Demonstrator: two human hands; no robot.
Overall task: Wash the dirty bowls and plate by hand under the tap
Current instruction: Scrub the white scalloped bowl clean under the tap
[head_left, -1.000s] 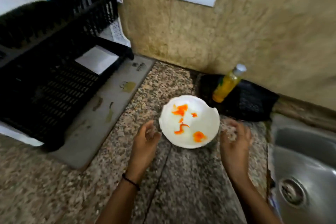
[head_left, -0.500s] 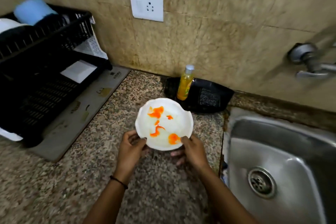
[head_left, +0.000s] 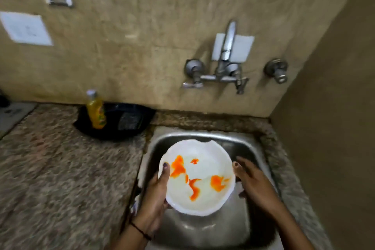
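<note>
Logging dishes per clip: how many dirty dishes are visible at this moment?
1: a white bowl smeared with orange sauce, held over the sink by the left hand, the right hand at its rim. Others may be out of view.

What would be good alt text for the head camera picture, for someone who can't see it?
Two hands hold a white bowl smeared with orange sauce over a steel sink, the left hand gripping its rim and the right hand at its other side. A wall tap above is not running, and a yellow soap bottle stands on the counter.
</note>
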